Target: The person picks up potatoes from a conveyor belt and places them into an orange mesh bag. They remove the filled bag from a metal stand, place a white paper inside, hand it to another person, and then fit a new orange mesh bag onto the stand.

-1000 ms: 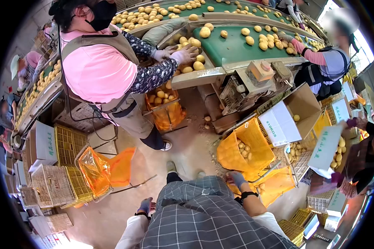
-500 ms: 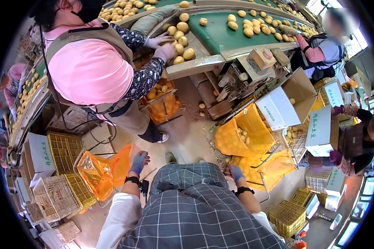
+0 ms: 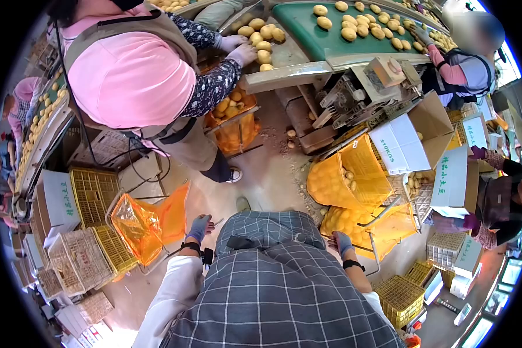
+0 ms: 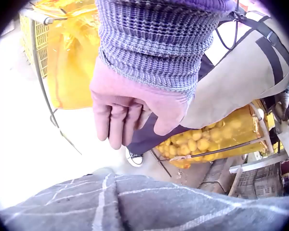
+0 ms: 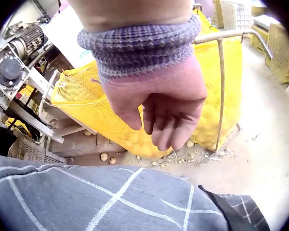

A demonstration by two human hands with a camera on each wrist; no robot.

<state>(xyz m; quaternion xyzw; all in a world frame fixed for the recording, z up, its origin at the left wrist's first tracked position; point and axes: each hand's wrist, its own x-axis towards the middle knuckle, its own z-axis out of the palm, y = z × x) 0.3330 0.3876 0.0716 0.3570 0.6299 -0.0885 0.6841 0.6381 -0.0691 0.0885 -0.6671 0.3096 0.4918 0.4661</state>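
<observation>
My gloved left hand (image 3: 200, 227) hangs with loosely bent fingers and holds nothing, left of my checked apron (image 3: 261, 272). Close to it in the head view is an orange mesh bag (image 3: 171, 217) on a metal stand. In the left wrist view the same hand (image 4: 135, 103) shows its fingers pointing down. On the other side, my gloved right hand (image 3: 341, 242) hangs beside a filled yellow mesh bag (image 3: 345, 226), fingers relaxed. The right wrist view shows that hand (image 5: 159, 106) in front of yellow net bags (image 5: 106, 115) with potatoes inside.
A person in a pink top (image 3: 133, 81) handles potatoes (image 3: 261, 35) at a chute by the green conveyor (image 3: 301, 29). Yellow crates (image 3: 399, 301) and white cartons (image 3: 397, 145) stand on the right. More crates (image 3: 78, 261) are stacked left. Loose potatoes (image 5: 104, 157) lie on the floor.
My left hand has swung forward and up from low beside the apron, then eased slightly back. The right hand stays near the yellow bags. A worker's carton at right has tipped more upright.
</observation>
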